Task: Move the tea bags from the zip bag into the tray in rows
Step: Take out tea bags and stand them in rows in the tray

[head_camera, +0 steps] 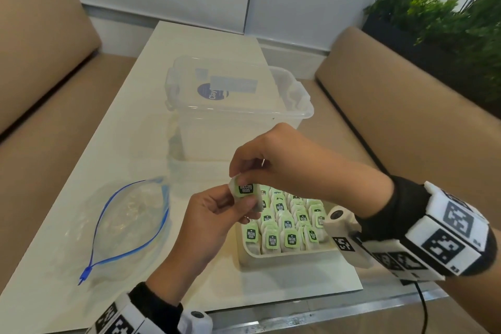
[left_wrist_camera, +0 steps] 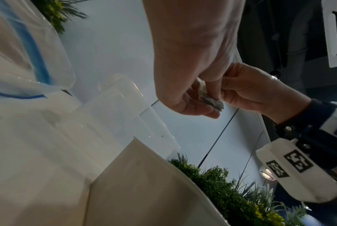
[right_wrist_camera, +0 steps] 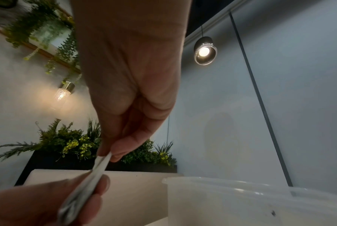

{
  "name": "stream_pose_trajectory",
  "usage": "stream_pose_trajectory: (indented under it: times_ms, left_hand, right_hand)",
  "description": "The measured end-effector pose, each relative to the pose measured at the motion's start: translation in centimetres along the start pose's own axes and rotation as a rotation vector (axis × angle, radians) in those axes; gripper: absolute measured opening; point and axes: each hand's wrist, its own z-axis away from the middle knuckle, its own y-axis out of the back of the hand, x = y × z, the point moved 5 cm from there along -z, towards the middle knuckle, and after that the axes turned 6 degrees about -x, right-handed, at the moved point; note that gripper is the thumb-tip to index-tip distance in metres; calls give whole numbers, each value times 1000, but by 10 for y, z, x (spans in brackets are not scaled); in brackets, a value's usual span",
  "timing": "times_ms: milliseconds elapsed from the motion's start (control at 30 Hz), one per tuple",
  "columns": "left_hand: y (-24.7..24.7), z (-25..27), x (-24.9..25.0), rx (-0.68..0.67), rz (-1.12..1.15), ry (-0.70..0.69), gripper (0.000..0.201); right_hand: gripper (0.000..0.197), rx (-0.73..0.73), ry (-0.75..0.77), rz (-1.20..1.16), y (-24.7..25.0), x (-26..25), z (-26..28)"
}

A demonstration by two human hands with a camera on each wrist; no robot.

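Hands meet above the tray's (head_camera: 294,255) far left corner: the left hand (head_camera: 214,214) and the right hand (head_camera: 273,160) both pinch one tea bag (head_camera: 246,192), each grip clamped on it. Rows of tea bags (head_camera: 288,222) fill the tray on the desk (head_camera: 130,106). Left of it lies the zip bag (head_camera: 127,222), mouth open; a clear lidded box (head_camera: 233,106) stands behind
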Motion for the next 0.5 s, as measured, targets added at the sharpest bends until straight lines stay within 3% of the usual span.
stream_pose_trajectory:
  times_ms: [67, 167, 267, 333, 400, 500]
  left_hand:
    - [4, 2, -4, -64, -85, 25, 28]
    - [27, 20, -23, -157, -377, 109, 61]
    - [60, 55, -43, -224, -682, 120, 52]
    - [87, 75, -63, -278, -803, 168, 58]
    - [118, 94, -99, -351, -1060, 213, 64]
    - [142, 107, -146, -560, -1369, 280, 71]
  right_hand:
    - [6, -22, -23, -52, -2, 6, 4]
    - [7, -94, -114, -84, -3, 27, 20]
    - [10, -231, -291, -6, -8, 64, 42]
    - [12, -344, -408, 97, -16, 92, 55]
    - [13, -459, -510, 157, -29, 120, 67]
    - [14, -617, -573, 146, -53, 147, 79]
